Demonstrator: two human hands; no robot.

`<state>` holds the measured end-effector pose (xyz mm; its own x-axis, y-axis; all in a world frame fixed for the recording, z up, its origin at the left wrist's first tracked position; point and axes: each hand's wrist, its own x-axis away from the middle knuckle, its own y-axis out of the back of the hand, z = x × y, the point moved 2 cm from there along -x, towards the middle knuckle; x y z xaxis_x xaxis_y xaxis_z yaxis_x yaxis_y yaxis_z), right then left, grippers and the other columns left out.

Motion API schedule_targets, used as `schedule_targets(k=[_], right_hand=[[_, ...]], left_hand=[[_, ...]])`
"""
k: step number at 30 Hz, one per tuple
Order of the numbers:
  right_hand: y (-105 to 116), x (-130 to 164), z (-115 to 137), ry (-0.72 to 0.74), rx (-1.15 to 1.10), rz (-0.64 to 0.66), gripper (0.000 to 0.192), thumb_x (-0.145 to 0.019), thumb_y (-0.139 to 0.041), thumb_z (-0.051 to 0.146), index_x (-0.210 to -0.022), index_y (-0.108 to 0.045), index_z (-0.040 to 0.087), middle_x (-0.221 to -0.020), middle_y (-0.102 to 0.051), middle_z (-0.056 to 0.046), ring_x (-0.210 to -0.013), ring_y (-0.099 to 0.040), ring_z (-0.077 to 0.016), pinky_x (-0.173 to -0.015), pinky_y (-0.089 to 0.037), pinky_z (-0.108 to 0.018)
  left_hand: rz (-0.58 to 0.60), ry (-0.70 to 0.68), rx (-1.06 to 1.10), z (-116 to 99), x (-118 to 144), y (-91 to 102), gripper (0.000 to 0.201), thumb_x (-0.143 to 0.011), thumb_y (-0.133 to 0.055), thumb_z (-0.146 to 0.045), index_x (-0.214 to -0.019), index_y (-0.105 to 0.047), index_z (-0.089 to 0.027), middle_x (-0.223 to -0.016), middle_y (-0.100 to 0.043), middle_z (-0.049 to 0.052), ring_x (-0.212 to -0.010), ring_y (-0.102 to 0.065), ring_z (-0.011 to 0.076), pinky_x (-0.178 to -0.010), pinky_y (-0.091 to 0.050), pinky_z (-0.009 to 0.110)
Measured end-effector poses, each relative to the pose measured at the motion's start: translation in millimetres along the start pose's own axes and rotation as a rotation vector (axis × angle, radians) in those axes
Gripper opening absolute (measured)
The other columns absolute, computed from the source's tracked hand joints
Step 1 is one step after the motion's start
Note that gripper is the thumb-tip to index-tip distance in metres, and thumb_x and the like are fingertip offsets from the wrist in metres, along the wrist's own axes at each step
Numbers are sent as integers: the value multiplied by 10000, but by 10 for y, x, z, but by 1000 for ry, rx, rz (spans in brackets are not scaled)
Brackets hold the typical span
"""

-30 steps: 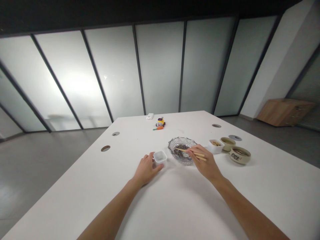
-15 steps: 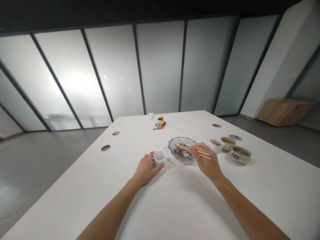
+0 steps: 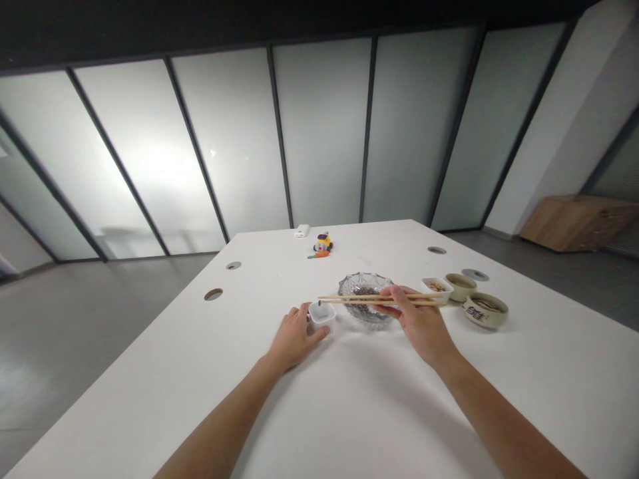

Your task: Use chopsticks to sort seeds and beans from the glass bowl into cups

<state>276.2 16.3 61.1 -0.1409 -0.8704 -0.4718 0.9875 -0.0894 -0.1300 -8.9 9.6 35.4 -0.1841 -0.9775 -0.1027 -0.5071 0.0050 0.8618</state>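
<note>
left hand [image 3: 293, 338]: resting on the table [image 3: 150, 392], fingers curling round the small white cup [image 3: 321, 313], steadying it
right hand [image 3: 422, 322]: pinching the chopsticks [image 3: 369, 300], holding them level across the glass bowl [image 3: 366, 299], tips reaching over the cup
risk: likely dropping a bean short of the cup if the pinch loosens; possibly nudging the light cup over
hard to make out: whether anything is sitting between the tips; cup's inside; contents of the bowls at right [image 3: 485, 310]
</note>
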Motion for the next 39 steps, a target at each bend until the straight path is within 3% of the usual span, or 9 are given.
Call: schedule_targets(k=[3, 7, 12, 18, 29, 39], right_hand=[[1, 19, 62, 51, 64, -53, 575, -956, -762, 814, -896, -816, 245, -913, -853, -86, -783, -829, -268, -813, -768, -487], [74, 21, 152, 238, 367, -143, 559, -1033, -679, 782, -890, -822, 261, -907, -828, -95, -800, -800, -273, -780, -710, -438], [89, 25, 145, 396, 640, -53, 587, -1107, -556, 757, -885, -817, 281, -869, -786, -88, -820, -763, -270, -762, -634, -401], [79, 21, 27, 373, 650, 4, 591, -1107, -555, 758, -860, -791, 275, -840, -765, -73, -762, -731, -254, -715, -615, -388], [143, -2, 32, 408, 634, -80, 544, -1112, -590, 713, -905, -810, 260, -878, -776, -89, -811, -744, -263, -785, -635, -404], [116, -6, -55, 388, 611, -34, 587, -1084, -595, 770, -884, -825, 268, -852, -789, -80, -772, -758, -261, -742, -652, -402]], left_hand=[[-5, -8, 13, 13, 3, 1, 542, -1016, -703, -557, -1424, -622, -209, -1228, -753, 147, -1199, -702, 366, -1088, -538, 477], [-10, -16, 33, 35, 3, -3, 538, -1011, -707, -565, -1422, -627, -227, -1234, -761, 141, -1203, -706, 361, -1089, -543, 471], [-7, -16, 34, 35, -8, -8, 531, -1008, -715, -543, -1420, -634, -217, -1267, -757, 148, -1216, -705, 356, -1090, -536, 462], [-3, -11, 33, 14, -10, 4, 525, -1007, -719, -526, -1422, -632, -217, -1264, -758, 143, -1226, -701, 352, -1099, -528, 455], [-3, -8, 40, 14, -15, -3, 537, -1004, -718, -550, -1427, -628, -231, -1268, -763, 143, -1224, -704, 357, -1090, -535, 453], [5, -12, 22, -7, 5, 20, 493, -1026, -710, -535, -1406, -630, -232, -1234, -755, 131, -1213, -705, 360, -1081, -529, 450]])
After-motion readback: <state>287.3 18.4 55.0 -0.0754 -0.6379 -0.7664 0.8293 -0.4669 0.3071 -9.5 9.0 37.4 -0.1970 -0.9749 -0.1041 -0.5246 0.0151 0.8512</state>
